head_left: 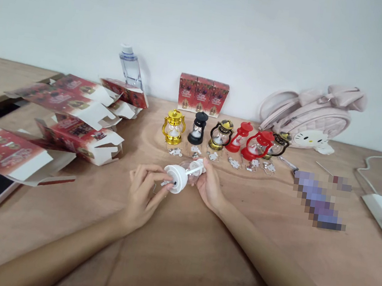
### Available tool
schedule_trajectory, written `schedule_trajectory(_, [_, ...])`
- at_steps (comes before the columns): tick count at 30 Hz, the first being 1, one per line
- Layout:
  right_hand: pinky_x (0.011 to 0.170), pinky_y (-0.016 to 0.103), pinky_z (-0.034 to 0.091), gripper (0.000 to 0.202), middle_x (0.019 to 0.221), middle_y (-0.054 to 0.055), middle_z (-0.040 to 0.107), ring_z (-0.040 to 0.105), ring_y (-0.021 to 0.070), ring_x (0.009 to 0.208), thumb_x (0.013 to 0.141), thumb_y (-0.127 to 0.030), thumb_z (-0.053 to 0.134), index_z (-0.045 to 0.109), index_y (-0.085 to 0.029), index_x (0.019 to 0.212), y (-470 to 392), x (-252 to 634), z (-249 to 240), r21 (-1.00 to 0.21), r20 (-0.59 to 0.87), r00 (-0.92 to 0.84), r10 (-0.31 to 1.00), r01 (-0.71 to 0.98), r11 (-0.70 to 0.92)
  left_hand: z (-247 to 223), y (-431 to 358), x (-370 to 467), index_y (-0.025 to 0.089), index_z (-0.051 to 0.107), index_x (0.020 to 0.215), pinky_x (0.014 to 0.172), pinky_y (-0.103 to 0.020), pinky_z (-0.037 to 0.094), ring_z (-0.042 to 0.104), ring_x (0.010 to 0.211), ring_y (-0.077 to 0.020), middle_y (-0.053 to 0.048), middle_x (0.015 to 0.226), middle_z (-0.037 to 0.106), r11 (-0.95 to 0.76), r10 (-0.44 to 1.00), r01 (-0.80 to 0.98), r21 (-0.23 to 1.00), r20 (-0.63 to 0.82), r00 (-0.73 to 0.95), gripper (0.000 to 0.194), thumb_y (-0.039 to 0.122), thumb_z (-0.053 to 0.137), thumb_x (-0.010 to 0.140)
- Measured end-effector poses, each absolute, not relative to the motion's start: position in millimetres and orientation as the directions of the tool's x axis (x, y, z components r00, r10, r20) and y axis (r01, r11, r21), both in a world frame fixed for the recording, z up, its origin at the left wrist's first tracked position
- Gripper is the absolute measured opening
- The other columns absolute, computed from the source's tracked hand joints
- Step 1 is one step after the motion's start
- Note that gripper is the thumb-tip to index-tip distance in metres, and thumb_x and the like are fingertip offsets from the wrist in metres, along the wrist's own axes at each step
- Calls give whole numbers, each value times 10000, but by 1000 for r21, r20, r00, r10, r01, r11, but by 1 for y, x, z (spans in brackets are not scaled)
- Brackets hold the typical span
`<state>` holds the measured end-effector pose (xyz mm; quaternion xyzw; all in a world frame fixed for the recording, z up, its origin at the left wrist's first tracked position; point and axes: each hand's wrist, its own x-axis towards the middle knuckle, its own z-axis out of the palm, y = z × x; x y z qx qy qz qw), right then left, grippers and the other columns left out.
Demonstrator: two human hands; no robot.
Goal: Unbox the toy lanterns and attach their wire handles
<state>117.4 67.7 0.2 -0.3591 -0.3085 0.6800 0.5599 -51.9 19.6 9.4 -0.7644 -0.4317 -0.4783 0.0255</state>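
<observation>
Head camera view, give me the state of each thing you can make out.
White lantern: tipped over, held
Left hand: fingertips at lantern base
Right hand: gripping lantern top
Six lanterns: standing in a row
Boxes on the left: flaps open
Three boxes by the wall: upright
Bottle: upright, capped

A pink bag (304, 121) with a cat face sits by the pale wall (248, 37); a clear, white-capped bottle (130, 67) stands farther left, a white power strip (380, 210) lies right.

Single head-worn view, facing forward and down. Left hand (143, 195) and right hand (210, 186) close; table (174, 259), wall (207, 27) beyond.
</observation>
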Motion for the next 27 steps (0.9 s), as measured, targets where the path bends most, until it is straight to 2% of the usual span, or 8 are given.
schedule_trajectory(10, [283,145,216,506,517,-94,467,363,36,336,716,-675,588,578,-201,892,65,121,5,-876,-149,-153,977,-439,-202,10,16,-52,244,566,1011,704,-318,363,579,752,-156,-3,832,630,-704,568,635,317,788,237,114,232,576,897])
schedule_trajectory(15, [269,146,245,530,536,-83,505,384,36,330,683,-686,615,585,-193,876,66,121,3,-869,-144,-147,979,-454,-196,8,16,-53,232,567,1043,706,-320,356,568,764,-160,-11,841,617,-701,571,640,315,785,239,163,196,587,886])
schedule_trajectory(19, [272,149,257,504,513,-86,494,392,44,333,704,-668,606,588,-196,879,66,120,3,-871,-141,-142,980,-453,-191,8,17,-53,245,546,1074,701,-318,370,576,762,-157,-14,859,621,-694,571,648,314,788,230,181,220,574,897])
schedule_trajectory(27, [283,157,258,496,489,-87,472,390,52,341,712,-668,597,583,-199,872,66,119,2,-875,-130,-145,981,-448,-182,10,16,-52,248,577,1028,701,-317,365,584,751,-152,-4,830,619,-699,559,645,308,797,226,160,217,604,874])
